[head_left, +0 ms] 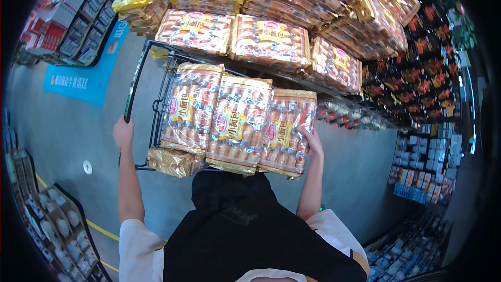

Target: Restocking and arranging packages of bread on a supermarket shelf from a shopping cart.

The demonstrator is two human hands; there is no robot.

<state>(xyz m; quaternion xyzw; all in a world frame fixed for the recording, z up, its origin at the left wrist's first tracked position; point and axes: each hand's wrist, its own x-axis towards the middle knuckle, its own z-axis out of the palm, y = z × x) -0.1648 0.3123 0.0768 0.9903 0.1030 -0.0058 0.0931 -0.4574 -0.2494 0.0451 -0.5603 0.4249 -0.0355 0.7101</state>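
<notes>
Directly before me stands a black-framed cart (136,79) loaded with clear-and-gold packs of small bread rolls. My left hand (124,131) is wrapped round its upright bar on the left side. Three packs lie side by side on top: a left pack (192,107), a middle pack (239,122) and a right pack (288,133). My right hand (312,141) grips the right pack by its outer edge, the fingers partly hidden against the wrapper. Below the left pack, another gold-wrapped pack (175,163) sticks out toward me.
Beyond the cart rises a display of similar packs (271,39), with a black patterned stack (417,65) to its right. Shelves (86,26) stand far left, a divided rack (62,222) near left. A blue floor sign (83,81) lies left; goods shelves (425,162) line the right.
</notes>
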